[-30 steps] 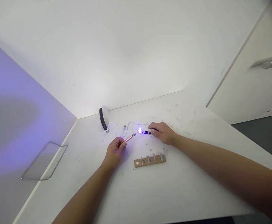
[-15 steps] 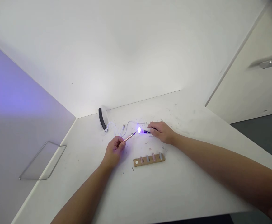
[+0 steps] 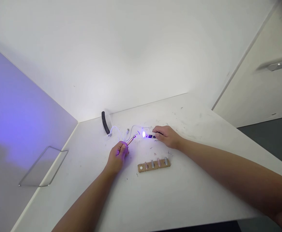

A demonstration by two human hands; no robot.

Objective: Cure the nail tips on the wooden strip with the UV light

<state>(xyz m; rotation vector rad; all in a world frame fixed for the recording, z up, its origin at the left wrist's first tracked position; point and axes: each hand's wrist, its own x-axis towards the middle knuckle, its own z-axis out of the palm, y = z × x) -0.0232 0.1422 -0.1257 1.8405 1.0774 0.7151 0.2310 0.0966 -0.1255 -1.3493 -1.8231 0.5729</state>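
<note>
My left hand (image 3: 118,153) is closed around a slim rose-gold pen-like tool (image 3: 130,141), its metal end tilted up to the right. A small shiny piece (image 3: 138,132) sits at its tip, too small to make out clearly. My right hand (image 3: 167,136) grips a small white handheld UV lamp (image 3: 150,136) with a dark panel on it. The lamp's head glows violet and faces left, just apart from the tool's tip. Below both hands lies a brown strip (image 3: 159,164) bearing several shiny false nails (image 3: 152,163) in pink and silver, with a white dot at its left end.
A white cable (image 3: 132,128) with a plug (image 3: 127,130) lies behind the hands. A black curved object (image 3: 105,123) leans at the back wall. To the left is a metal wire handle (image 3: 58,167); dark specks dot the white tabletop (image 3: 191,190).
The tool in my left hand has drawn back left from the lamp's glow, so its tip now shows. Violet light spreads wider on the left wall. My right hand has barely moved.
</note>
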